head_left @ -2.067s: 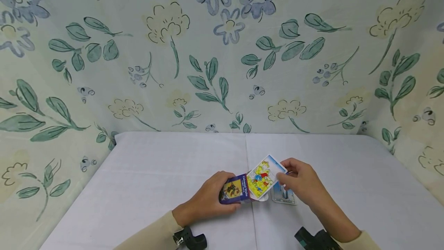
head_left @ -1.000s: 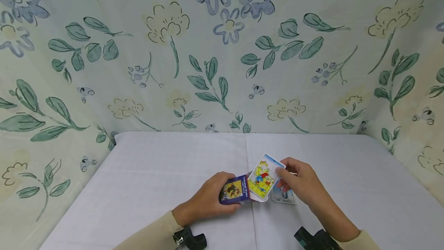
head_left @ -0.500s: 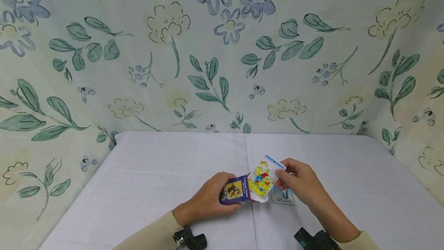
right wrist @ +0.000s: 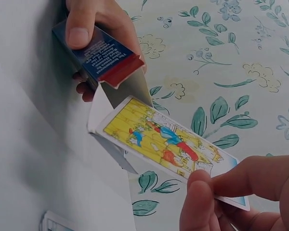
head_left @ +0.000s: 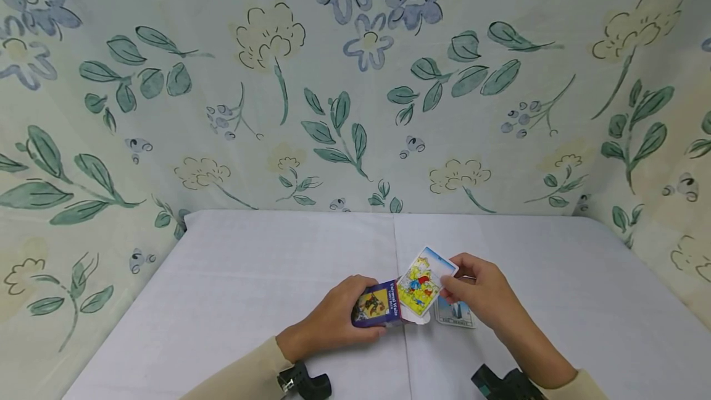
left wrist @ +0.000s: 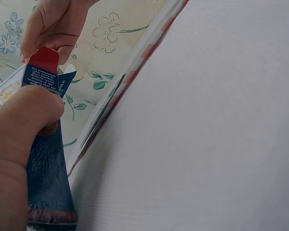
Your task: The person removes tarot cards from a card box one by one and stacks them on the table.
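My left hand (head_left: 336, 313) grips a dark blue tarot card box (head_left: 376, 304), its fingers and thumb wrapped round the sides. The box's open end faces right, with its flap (right wrist: 100, 108) folded out. Between thumb and fingers, my right hand (head_left: 480, 286) pinches a tarot card (head_left: 423, 283) with a yellow and blue picture. The card is tilted, its lower end right at the box's opening in the right wrist view. Under the right hand, a small stack of tarot cards (head_left: 455, 313) lies face up on the table, partly hidden by the fingers.
A white cloth (head_left: 250, 276) covers the table, with a crease running front to back near the middle. Behind it and at the sides hangs a floral fabric (head_left: 344, 110). Black wrist cameras (head_left: 305, 381) sit on both forearms near the front edge.
The card in my right hand has shifted slightly up and left since two seconds ago, and stands a little steeper. Over the last second both hands barely move. The left hand and box stay put.
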Tool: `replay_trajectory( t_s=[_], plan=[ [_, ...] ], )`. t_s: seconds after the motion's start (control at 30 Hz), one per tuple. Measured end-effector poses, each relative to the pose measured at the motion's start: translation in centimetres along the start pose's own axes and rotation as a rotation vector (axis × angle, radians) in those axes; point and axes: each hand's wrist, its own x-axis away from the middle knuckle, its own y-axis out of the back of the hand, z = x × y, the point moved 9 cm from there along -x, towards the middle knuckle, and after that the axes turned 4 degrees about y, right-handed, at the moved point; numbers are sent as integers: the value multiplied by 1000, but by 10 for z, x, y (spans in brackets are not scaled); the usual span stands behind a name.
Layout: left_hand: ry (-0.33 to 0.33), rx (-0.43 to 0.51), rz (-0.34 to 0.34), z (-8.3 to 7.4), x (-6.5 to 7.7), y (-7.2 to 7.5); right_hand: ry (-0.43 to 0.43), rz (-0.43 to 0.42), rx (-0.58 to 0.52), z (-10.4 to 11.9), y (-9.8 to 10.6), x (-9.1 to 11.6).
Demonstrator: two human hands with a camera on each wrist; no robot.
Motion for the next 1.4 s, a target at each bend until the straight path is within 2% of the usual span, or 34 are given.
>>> replay_trajectory(
  t_s=[0.3, 0.93, 1.4],
  plan=[
    [-5, 2, 1, -1, -1, 0, 6, -30, 58, 1, 3, 2],
    [-12, 13, 2, -1, -2, -2, 6, -45, 66, 0, 6, 3],
    [-5, 6, 0, 1, 0, 0, -5, -17, 68, -3, -6, 1]
  ],
)
